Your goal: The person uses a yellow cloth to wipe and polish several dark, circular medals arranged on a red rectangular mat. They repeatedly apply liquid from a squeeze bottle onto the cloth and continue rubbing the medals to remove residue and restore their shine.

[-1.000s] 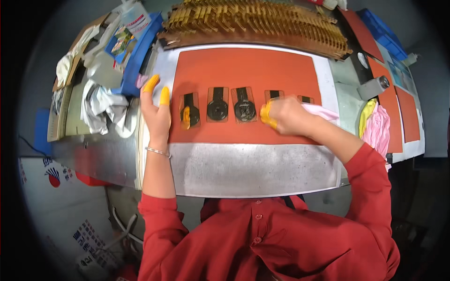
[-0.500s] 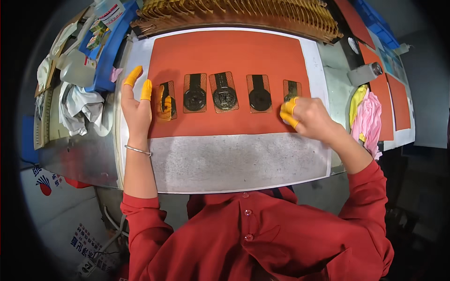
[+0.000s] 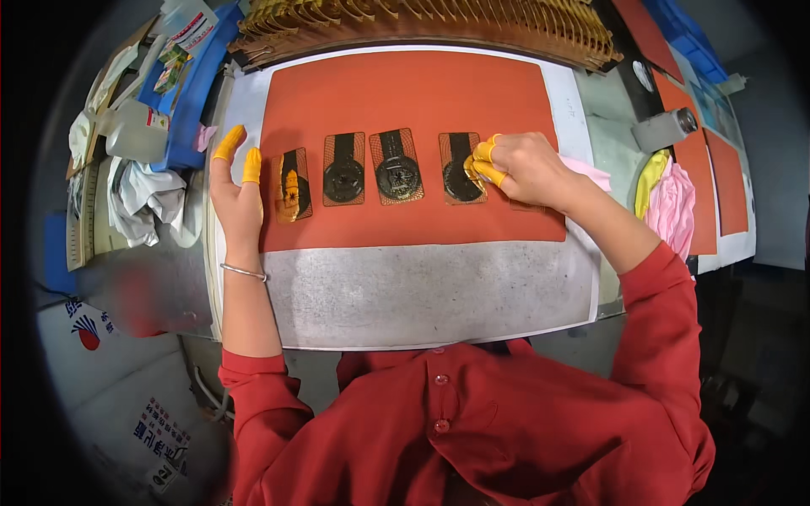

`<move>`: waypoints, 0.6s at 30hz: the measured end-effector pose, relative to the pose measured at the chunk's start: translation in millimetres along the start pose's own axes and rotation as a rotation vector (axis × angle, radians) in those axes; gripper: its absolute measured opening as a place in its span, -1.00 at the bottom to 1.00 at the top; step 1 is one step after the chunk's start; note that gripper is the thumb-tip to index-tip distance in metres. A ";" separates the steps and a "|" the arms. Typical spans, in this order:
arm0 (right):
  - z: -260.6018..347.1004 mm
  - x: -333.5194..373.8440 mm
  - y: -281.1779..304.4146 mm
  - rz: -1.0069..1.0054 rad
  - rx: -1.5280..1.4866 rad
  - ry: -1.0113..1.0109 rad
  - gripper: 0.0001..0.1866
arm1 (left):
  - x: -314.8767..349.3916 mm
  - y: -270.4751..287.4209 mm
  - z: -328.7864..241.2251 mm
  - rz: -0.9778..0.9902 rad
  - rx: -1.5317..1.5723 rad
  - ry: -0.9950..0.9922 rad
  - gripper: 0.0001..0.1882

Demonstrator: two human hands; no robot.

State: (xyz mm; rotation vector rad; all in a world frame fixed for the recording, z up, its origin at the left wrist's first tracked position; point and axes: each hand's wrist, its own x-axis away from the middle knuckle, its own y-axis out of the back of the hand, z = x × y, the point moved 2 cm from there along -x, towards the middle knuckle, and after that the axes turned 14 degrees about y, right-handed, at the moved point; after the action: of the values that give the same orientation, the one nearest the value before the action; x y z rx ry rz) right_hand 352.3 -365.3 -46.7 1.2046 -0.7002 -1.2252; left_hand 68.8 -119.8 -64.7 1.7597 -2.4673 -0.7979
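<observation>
On the orange-red sheet (image 3: 405,93) lies a row of small dark plates with gold mesh borders, each bearing a black strip and disc. My right hand (image 3: 523,169), wearing yellow finger cots, is closed with its fingertips pressed together at the right side of the fourth plate (image 3: 456,173). What the fingers grip is too small to make out. Its palm hides most of the rightmost plate (image 3: 527,206). My left hand (image 3: 236,198), also with yellow cots, is open beside the leftmost plate (image 3: 294,185), thumb and fingers apart and nothing in them. That plate catches a yellow reflection.
Behind the sheet stands a rack of gold-coloured thin pieces (image 3: 422,29). A blue tray (image 3: 187,126), a white bottle (image 3: 139,131) and a white cloth (image 3: 148,198) are at left. At right are a grey bottle (image 3: 662,131) and pink cloth (image 3: 672,202). Another pink piece (image 3: 589,173) shows beside my right wrist.
My right hand has moved left from the rightmost plate to the fourth one. A pink piece now shows by its wrist. The left hand stays open in nearly the same place.
</observation>
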 end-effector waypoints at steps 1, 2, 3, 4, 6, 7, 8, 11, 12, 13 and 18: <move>-2.5 -3.4 2.6 -0.013 0.001 -0.017 -0.86 | 4.1 -1.0 -2.6 -0.002 -0.015 -0.004 -0.64; -8.4 -8.8 5.0 -0.025 0.002 -0.034 -0.86 | 4.0 -4.0 -8.4 0.005 0.002 0.002 -0.65; -13.5 -15.0 8.6 -0.038 0.003 -0.050 -0.86 | 4.5 -5.5 -7.8 0.012 -0.009 -0.005 -0.64; -15.3 -26.9 18.4 0.027 0.020 -0.165 -0.85 | 2.0 -7.5 -7.6 0.021 -0.016 -0.019 -0.64; -23.3 -31.8 7.4 -0.037 0.022 -0.083 -0.84 | 2.4 -7.1 -7.5 0.030 -0.029 -0.020 -0.64; -22.2 -30.5 5.4 -0.020 0.046 -0.054 -0.84 | 3.5 -5.9 -6.1 0.015 -0.031 -0.014 -0.64; -21.2 -28.4 6.9 -0.005 0.036 -0.056 -0.84 | 3.7 -3.6 -4.2 0.000 -0.034 -0.009 -0.64; -17.8 -19.9 9.3 0.019 0.015 -0.071 -0.84 | 3.5 -4.1 -9.0 -0.005 -0.048 -0.029 -0.66; -18.0 -19.6 10.4 0.005 0.021 -0.079 -0.84 | 4.5 -5.3 -11.7 0.006 -0.056 -0.026 -0.66; -17.1 -21.1 11.6 -0.015 0.028 -0.086 -0.84 | 4.6 -5.6 -13.6 0.016 -0.068 -0.029 -0.66; 21.9 11.4 -1.3 -0.066 0.050 -0.062 -0.93 | 6.3 -4.9 -13.1 0.006 -0.065 -0.035 -0.67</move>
State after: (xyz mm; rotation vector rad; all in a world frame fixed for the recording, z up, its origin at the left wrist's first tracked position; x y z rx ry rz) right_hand 334.8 -382.6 -43.9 1.2432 -0.7458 -1.3112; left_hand 74.7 -131.7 -57.0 1.7310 -2.4377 -0.9054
